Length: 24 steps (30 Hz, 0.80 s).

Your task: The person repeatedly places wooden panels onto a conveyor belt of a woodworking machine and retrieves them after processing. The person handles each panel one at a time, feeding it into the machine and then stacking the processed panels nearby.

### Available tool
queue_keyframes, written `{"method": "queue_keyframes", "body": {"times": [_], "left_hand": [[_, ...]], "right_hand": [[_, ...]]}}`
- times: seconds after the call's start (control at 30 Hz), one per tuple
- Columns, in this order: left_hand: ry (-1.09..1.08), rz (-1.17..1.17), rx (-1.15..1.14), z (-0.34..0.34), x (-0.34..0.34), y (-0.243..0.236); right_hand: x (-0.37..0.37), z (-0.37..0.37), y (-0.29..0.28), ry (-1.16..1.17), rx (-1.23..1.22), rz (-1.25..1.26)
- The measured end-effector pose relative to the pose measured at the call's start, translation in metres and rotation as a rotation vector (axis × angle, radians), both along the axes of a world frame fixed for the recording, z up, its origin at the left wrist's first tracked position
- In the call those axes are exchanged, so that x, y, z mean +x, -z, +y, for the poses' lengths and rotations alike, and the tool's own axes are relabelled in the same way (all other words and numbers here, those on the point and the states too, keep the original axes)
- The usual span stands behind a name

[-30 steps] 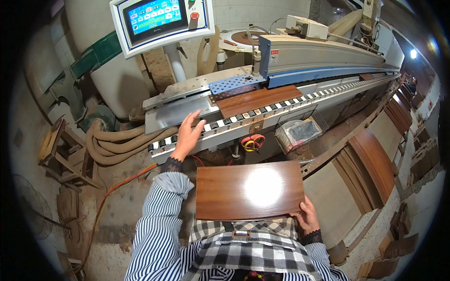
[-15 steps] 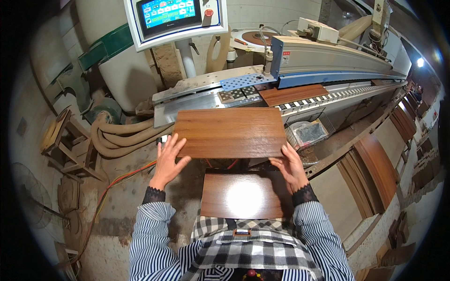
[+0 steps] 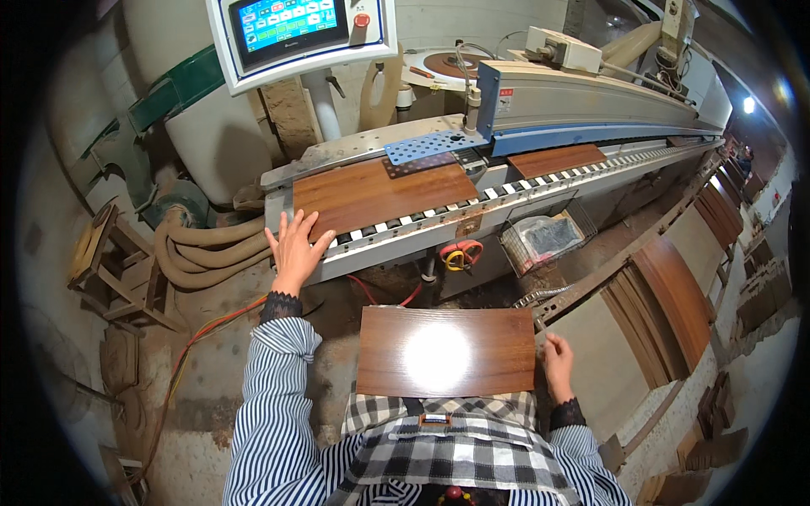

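Note:
A brown wood-grain board (image 3: pixel 380 190) lies on the machine's infeed, along the roller track (image 3: pixel 498 198) and partly under a perforated blue plate (image 3: pixel 430 145). My left hand (image 3: pixel 293 253) is at its left end, fingers spread, fingertips on or at the edge. A second glossy board (image 3: pixel 388 346) rests across my checked apron at the bottom. Beside that board's right edge is my right hand (image 3: pixel 557 364), fingers curled, with nothing visible in them. Farther along the track lies another board (image 3: pixel 557 161), just below the blue guide rail.
A screen panel (image 3: pixel 287 34) hangs above. Thick hoses (image 3: pixel 190 261) and a wooden stool (image 3: pixel 110 270) are left. Scissors (image 3: pixel 460 253) and a wire basket (image 3: pixel 544 236) hang below the track. Stacked boards (image 3: pixel 654 312) stand right. A small distant person (image 3: pixel 745 160) is at far right.
The board that both hands held up half a second ago now lies on the infeed. The board farther along has moved right. My right hand has dropped beside the board on my apron.

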<state>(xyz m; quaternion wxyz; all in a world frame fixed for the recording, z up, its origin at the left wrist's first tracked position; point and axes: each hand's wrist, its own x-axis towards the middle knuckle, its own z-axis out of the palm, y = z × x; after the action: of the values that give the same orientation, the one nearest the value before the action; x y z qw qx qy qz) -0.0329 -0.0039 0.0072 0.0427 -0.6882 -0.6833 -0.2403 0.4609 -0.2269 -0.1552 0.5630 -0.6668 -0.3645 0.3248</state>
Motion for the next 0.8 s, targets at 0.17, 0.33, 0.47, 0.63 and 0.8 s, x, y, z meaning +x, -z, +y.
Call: {"method": "queue_keyframes", "body": {"times": [0.17,0.33,0.47,0.63,0.8], "left_hand": [[0.007,-0.015,-0.064,0.011,0.006,-0.01],[-0.045,-0.037,-0.06,0.013,0.007,-0.001],[-0.037,-0.062,-0.083,0.014,0.003,0.0],[-0.015,-0.112,-0.084,0.013,0.0,0.001],[-0.007,-0.139,-0.086,0.011,-0.002,0.002]], "right_hand": [[-0.008,-0.043,0.007,0.028,-0.259,0.03],[-0.025,-0.032,-0.013,-0.04,-0.245,0.016],[-0.027,-0.026,-0.004,0.02,-0.187,0.167],[-0.037,-0.027,0.018,0.038,-0.178,0.141],[-0.04,-0.028,0.014,0.027,-0.132,0.258]]}}
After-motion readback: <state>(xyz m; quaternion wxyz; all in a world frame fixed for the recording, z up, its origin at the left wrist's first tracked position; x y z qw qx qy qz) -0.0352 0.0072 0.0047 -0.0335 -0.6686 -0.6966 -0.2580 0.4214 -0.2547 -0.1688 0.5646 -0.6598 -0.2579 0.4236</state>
